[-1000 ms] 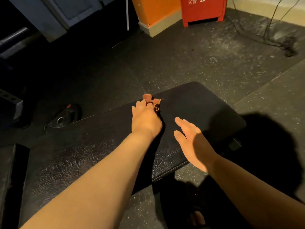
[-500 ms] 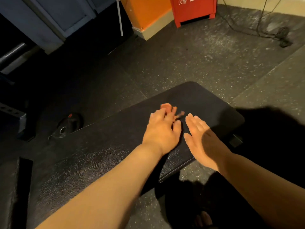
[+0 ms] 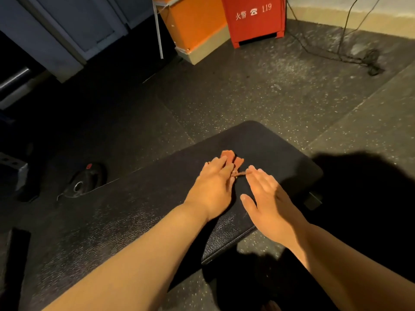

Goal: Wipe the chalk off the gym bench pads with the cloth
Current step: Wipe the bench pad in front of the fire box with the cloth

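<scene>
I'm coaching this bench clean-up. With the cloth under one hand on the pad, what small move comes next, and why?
Probably draw the left hand, pressing the cloth, back along the bench pad toward the body: the cloth sits near the pad's far end, and most of the pad lies nearer.

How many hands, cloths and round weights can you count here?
Hands: 2, the left hand and the right hand
Cloth: 1
Weight plate: 1
Total: 4
</scene>
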`<state>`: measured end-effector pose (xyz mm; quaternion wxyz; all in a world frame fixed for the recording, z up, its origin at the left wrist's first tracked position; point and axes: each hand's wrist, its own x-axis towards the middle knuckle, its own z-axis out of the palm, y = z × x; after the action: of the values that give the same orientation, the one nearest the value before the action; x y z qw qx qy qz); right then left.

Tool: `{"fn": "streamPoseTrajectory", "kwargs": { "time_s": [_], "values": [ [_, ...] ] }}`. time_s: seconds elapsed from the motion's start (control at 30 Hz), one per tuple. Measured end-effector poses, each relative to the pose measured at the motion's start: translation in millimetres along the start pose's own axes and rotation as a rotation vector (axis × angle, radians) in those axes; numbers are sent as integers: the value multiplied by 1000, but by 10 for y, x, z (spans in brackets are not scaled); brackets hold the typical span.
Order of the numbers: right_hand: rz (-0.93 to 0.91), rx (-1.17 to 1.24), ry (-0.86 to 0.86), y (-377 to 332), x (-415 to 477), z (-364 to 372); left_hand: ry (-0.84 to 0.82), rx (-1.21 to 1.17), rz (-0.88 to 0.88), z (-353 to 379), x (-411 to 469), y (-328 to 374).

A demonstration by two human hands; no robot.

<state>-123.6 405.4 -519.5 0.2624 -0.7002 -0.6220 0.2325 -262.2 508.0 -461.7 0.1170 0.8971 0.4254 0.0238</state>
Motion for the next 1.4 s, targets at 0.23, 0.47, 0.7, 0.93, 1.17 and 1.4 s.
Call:
{"fn": "streamPoseTrajectory", "kwargs": {
  "time_s": [0.23,0.47,0.7,0.93,1.17,1.4],
  "values": [
    [20,12,-47,40,59,51,74,59,-286,-238,238,-652],
    [4,-41,-34,19,-8,23,-50,-77,42,-129,-102,-388],
    [4,-21,-34,-37,-26,-42,121,-37,-208,-66,-67,-170],
    [-5,-29,-20,-15,-6,-30,11,-27,-131,-153,-16,-505],
    [25,79,59,-30,31,111,-81,-91,66,2,-301,54],
    [-14,-42,23,61,21,49,8,-7,-136,-292,-753,-457]
  ]
}}
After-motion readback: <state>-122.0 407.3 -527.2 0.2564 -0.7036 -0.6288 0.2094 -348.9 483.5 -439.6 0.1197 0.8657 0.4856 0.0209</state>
